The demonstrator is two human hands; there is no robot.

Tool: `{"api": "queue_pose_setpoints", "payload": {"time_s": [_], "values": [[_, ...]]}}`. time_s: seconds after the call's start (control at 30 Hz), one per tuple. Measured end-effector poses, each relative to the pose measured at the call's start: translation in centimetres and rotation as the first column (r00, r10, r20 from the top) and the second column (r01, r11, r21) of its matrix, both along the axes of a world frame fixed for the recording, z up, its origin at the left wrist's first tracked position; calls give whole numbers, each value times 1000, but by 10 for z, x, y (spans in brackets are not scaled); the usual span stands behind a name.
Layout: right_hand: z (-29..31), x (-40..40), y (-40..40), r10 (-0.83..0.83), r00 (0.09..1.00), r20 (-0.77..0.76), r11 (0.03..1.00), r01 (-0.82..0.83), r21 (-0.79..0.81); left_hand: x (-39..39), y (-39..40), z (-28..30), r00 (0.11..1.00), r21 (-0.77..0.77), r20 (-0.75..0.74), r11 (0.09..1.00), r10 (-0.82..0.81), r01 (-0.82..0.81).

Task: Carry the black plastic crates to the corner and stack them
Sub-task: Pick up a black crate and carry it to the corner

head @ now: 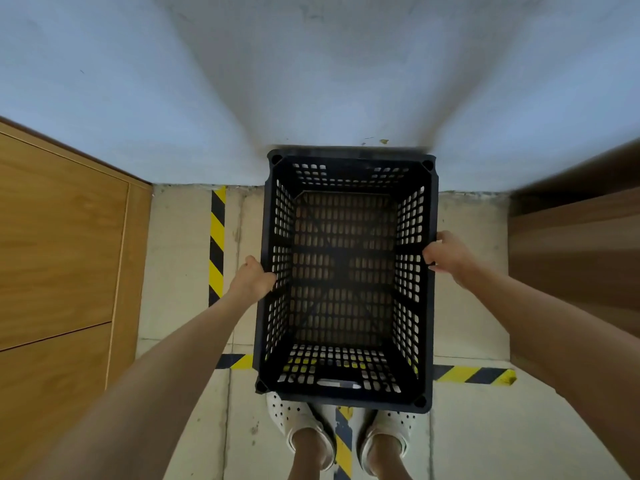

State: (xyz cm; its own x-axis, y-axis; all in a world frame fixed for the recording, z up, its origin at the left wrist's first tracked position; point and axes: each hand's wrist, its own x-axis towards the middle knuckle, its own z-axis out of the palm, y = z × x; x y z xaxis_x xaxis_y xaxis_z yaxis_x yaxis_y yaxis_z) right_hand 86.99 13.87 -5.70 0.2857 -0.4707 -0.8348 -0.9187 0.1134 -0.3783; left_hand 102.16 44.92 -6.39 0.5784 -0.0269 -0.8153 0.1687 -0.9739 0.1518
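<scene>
A black perforated plastic crate (346,161) is seen from above, open and with nothing inside, its far end close to the white wall. My left hand (251,280) grips the crate's left rim about halfway along. My right hand (446,254) grips the right rim opposite. The crate's near end hangs above my feet in white clogs. Through the holes in its bottom a brownish surface shows; I cannot tell whether another crate sits below.
A wooden panel (59,237) stands to the left and wooden furniture (575,254) to the right, leaving a narrow bay of concrete floor. Yellow-black hazard tape (217,244) marks the floor. The white wall (311,81) closes the far side.
</scene>
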Motion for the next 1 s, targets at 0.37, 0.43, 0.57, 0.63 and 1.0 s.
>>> {"api": "queue_pose_setpoints", "payload": {"time_s": [0.37, 0.43, 0.57, 0.63, 1.0], "values": [[9, 16, 7, 206, 975, -85, 969, -215, -119, -2, -14, 21, 994, -68, -25, 992, -110, 109], [28, 32, 13, 363, 930, -60, 919, -368, -143, 2, -24, 39, 966, -124, -12, 959, -257, 254], [75, 63, 24, 566, 824, 11, 814, -557, -167, 13, -53, 90, 898, -168, 32, 883, -440, 438], [107, 68, 28, 682, 731, -13, 717, -672, -186, 12, -61, 122, 863, -153, 86, 849, -498, 505], [328, 11, 34, 919, 373, -129, 330, -905, -269, -44, -71, 335, 592, -20, 381, 634, -710, 773]]}}
